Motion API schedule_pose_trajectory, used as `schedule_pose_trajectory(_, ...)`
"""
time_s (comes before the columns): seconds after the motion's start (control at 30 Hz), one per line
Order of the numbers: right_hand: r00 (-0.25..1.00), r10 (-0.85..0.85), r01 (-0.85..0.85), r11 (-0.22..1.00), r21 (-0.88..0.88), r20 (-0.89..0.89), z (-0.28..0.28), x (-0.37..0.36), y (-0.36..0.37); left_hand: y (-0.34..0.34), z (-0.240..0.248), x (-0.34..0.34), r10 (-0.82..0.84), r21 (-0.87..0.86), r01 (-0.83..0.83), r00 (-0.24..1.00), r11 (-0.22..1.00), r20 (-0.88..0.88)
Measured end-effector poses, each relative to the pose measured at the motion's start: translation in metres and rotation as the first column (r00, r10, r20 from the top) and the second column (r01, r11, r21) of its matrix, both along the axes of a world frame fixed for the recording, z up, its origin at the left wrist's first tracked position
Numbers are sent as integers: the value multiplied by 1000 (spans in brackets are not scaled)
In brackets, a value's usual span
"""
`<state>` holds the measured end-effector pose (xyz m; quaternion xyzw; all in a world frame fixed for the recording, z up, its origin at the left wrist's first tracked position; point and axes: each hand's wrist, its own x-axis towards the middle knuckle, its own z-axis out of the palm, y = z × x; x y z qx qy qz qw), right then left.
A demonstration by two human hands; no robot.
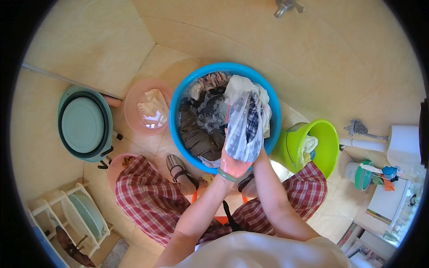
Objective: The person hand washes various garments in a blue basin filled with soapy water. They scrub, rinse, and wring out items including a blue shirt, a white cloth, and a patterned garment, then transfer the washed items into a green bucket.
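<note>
A wet, sheer white cloth is bunched over the right half of a round blue basin. My left hand, wearing a green bangle, grips its lower left side, the fingers partly covered. My right hand reaches under the cloth's lower right side, its fingers hidden. Dark blue checked fabric shows at the white cloth. Soapy water, a dark brown garment and a patterned pinkish garment fill the basin's left part.
Left of the basin stands a pink bowl with pale cloth inside; a green folding basin is beyond. A lime green bucket with clothes stands to the right. My knees flank the blue basin. A white rack is at lower left, a tap above.
</note>
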<state>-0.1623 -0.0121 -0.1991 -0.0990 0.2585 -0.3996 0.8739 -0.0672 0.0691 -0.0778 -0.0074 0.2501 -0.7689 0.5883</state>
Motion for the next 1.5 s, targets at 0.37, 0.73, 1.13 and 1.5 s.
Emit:
schedule_pose_trajectory(0.37,771,11,-274,908,-317,-637,56,6,-52,-7,-4,28,105,-49,272,-195,961,975)
schedule_pose_trajectory(0.73,-51,-329,-751,635,-181,-943,44,29,-58,-22,-75,18,-21,162,316,-405,935,914)
schedule_pose_trajectory(1.13,981,-54,-10,945,-327,-187,26,-32,-70,-4,18,20,-190,-26,188,974,982,-119)
schedule_pose_trajectory(1.5,848,-6,155,959,-238,530,90,25,-45,-4,22,12,-86,-123,37,904,992,-418)
